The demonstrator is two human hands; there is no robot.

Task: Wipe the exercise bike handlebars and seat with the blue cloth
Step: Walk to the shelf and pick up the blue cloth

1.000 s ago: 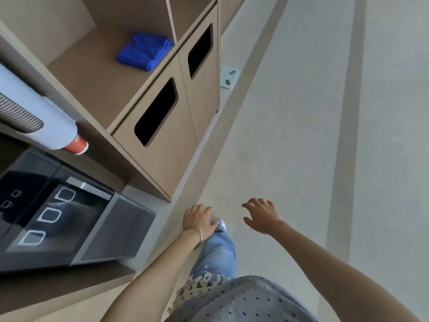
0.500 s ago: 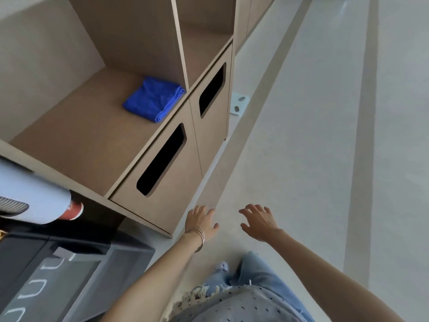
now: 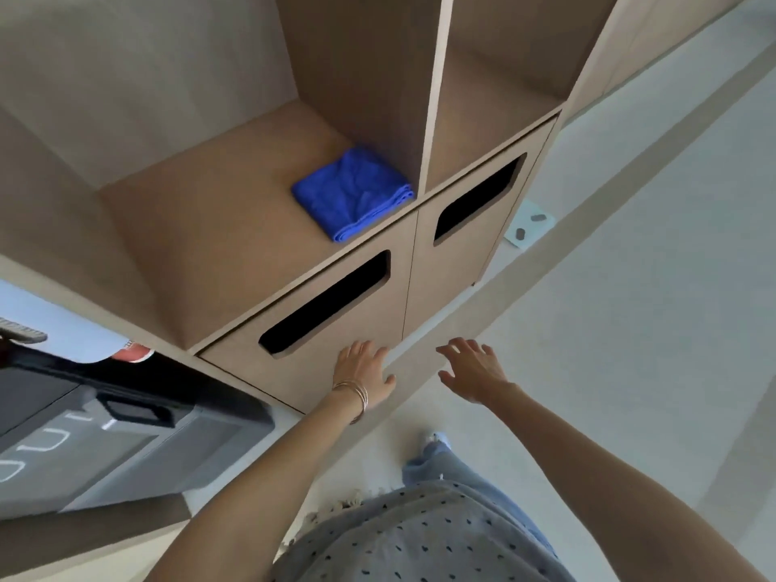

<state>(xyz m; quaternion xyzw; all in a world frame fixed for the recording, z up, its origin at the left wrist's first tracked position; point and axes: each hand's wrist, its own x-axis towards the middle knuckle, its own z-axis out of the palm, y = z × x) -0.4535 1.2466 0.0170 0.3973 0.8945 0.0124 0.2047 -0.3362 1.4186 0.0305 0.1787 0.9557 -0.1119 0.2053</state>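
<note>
A folded blue cloth (image 3: pixel 353 193) lies on the wooden shelf (image 3: pixel 218 228) of a cabinet, close to the upright divider. My left hand (image 3: pixel 364 373), with thin bangles at the wrist, hovers with fingers apart in front of the cabinet's lower door, well below the cloth. To its right, my right hand (image 3: pixel 473 368) is held out over the floor with fingers spread and nothing in it. No exercise bike is in view.
Two cabinet doors with dark slot openings (image 3: pixel 325 304) (image 3: pixel 478 197) sit under the shelf. A grey-black machine (image 3: pixel 113 438) stands at lower left, under a white dispenser (image 3: pixel 63 333). A small pale plate (image 3: pixel 528 223) lies on the light floor (image 3: pixel 630 287).
The view has tilted up and closer to the cabinet, so the cloth sits nearer the middle. Both hands have risen toward the cabinet, still holding nothing.
</note>
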